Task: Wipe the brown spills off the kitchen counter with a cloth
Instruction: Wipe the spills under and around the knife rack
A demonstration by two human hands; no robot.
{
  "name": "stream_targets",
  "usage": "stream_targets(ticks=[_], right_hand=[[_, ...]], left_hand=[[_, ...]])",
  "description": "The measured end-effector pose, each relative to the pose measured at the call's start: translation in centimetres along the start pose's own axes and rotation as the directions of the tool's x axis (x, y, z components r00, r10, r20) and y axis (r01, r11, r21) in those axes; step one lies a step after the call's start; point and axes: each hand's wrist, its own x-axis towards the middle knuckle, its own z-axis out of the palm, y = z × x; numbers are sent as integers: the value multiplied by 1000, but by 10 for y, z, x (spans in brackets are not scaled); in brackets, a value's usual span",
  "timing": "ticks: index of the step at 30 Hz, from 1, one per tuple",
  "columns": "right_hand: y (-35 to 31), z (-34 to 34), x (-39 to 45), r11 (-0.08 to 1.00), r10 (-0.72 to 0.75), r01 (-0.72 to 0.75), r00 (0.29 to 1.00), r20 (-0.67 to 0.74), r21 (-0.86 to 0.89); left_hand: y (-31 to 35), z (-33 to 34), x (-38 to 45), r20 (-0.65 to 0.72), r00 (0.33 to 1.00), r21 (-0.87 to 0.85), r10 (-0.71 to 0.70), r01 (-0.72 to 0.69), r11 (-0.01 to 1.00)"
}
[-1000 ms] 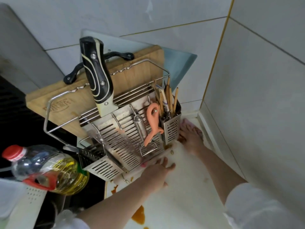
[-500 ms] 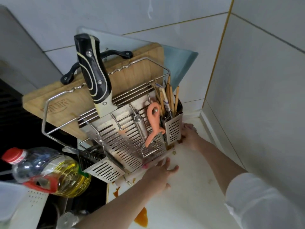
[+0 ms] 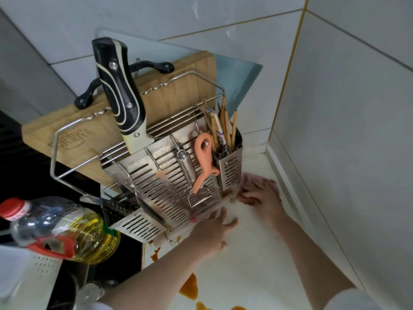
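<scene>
Right hand [image 3: 260,194] at centre right, fingers flat and spread, presses pink cloth [image 3: 250,179] on white counter [image 3: 257,253] beside metal rack [image 3: 169,184]. Left hand [image 3: 212,231] at centre, fingers spread, touches rack base, grips nothing.

Advice: keep palm flat and wipe toward rack corner, where small brown spots [image 3: 225,194] sit. Steady rack (knife [image 3: 120,95] in it). Bigger brown spills [image 3: 190,287] at bottom centre not yet wiped.

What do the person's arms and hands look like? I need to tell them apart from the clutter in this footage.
Both forearms are bare. The left hand and right hand wear no gloves, and no rings or watch show. A white sleeve covers the right upper arm at the frame's lower right; a strip of white shows by the left arm's bottom edge.
</scene>
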Motion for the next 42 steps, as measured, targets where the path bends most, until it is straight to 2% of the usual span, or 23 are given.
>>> stream_targets(ticks=[2,4,7,9,11,13,17,20,22,26,28,33,35,38,40,42], right_hand=[[5,3,-18,990,106,-111,993,-59,-89],[2,6,-1,974,165,-179,980,-111,-141],[-10,6,33,954,250,-256,967,-57,-156],[-13,7,21,970,203,-208,978,-52,-125],[-13,12,-22,991,93,-100,993,-75,-93],[-9,7,-57,997,57,-56,998,6,-57],[7,-10,-14,984,153,-152,988,6,-94],[-4,1,25,961,221,-217,975,3,-173],[-10,5,16,977,174,-170,984,23,-128],[-1,7,-70,999,5,-2,998,58,-49],[6,1,-75,998,41,-37,996,76,-58],[1,0,18,963,219,-217,976,-4,-160],[-4,3,22,969,198,-199,980,-24,-147],[-1,6,-28,992,50,-51,999,-11,-113],[5,3,-45,992,37,-34,999,25,-122],[11,-5,-14,985,74,-70,997,23,-159]], left_hand=[[-1,-2,1,4,1000,7,3,-3,1000],[0,-3,1,14,1000,6,-2,2,1000],[1,-1,-1,17,1000,32,-1,1,999],[0,1,-3,9,1000,51,1,-1,999],[-1,3,-3,7,1000,44,8,-8,999],[1,7,-2,14,1000,9,-23,23,1000],[13,20,-3,-14,996,12,-87,87,996],[13,24,-5,-60,994,43,-89,91,995],[12,25,-5,-93,992,42,-84,89,995],[9,25,-3,-100,991,-39,-87,83,996],[10,25,-2,-103,990,-48,-94,90,995],[11,28,-1,-99,991,-30,-92,89,996],[11,28,0,-103,990,-44,-100,96,994],[13,26,1,-47,991,-52,-122,120,991],[15,27,2,-29,989,-44,-144,142,989],[16,27,2,-21,989,-57,-149,148,987]])
